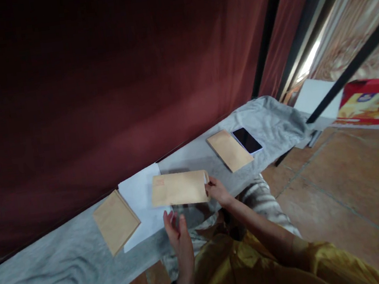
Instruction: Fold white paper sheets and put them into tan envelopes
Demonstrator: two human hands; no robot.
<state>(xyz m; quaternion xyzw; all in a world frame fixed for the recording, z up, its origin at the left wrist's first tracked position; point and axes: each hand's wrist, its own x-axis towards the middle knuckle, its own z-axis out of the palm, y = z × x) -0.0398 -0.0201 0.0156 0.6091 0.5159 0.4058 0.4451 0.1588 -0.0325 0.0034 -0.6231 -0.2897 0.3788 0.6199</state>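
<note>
My right hand pinches the right end of a long brown envelope and holds it flat just above the grey-covered table. My left hand, with a black watch at the wrist, hovers below the envelope with fingers stretched out and nothing in it. A white sheet of paper lies under and left of the envelope. A stack of brown envelopes rests on the sheet's left edge.
A second stack of brown envelopes lies to the right, with a dark-screened phone beside it. A dark red curtain hangs behind the table. White board and a colourful box sit at the far right, above tiled floor.
</note>
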